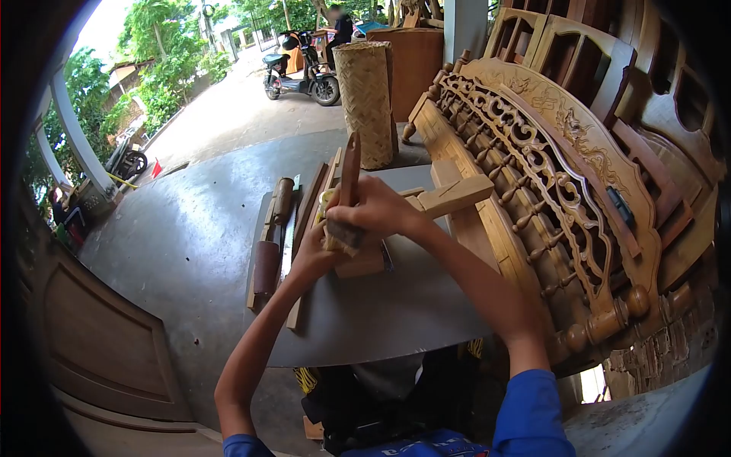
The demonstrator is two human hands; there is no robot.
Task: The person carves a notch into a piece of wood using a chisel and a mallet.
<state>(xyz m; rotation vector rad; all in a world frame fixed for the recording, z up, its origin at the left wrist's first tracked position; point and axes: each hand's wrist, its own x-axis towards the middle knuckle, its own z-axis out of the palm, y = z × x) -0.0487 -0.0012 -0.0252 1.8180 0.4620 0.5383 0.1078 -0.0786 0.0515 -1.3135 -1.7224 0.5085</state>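
My right hand [375,207] is closed round a brush with a brown wooden handle [351,164] that points up. The brush's bristles [344,238] face down, close against my left hand [308,251]. My left hand is closed, with its fingers partly hidden behind the brush. A small pale yellow thing [326,202] shows by its fingers; I cannot make out what it is. Just below the hands, a wooden block [361,263] lies on the grey table [365,320]. To the right of my right hand, a light wooden piece [457,196] extends across the table's edge.
Wooden strips [308,206], a wooden-handled tool [283,202], a metal blade [288,244] and a brown cylinder [266,268] lie at the table's left. Carved wooden furniture [525,175] crowds the right. A woven roll [367,107] stands behind; beyond are a scooter [303,72] and a person [340,30].
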